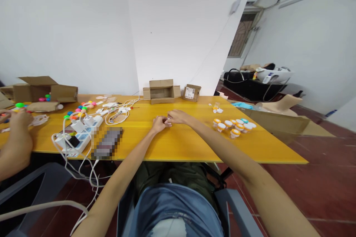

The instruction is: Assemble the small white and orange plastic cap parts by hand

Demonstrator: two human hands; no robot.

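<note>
My left hand [158, 124] and my right hand [177, 116] meet over the middle of the yellow table [178, 144]. Both have curled fingers, closed around something small and dark between them that is too small to name. To the right of my right hand stands a group of small clear jars with orange and white lids [235, 132], one with a teal lid [244, 120]. Behind my hands, an open cardboard box [161, 100] and a smaller carton with a white label [191, 93] rest against the wall.
A power strip [85, 135] with plugged-in chargers and white cables lies left, beside a blurred-out phone [108, 143]. Colourful balls [80, 110] lie farther left, near a co-worker's hand [20, 118] and a cardboard box [46, 89]. Small loose pieces [217, 109] lie back right.
</note>
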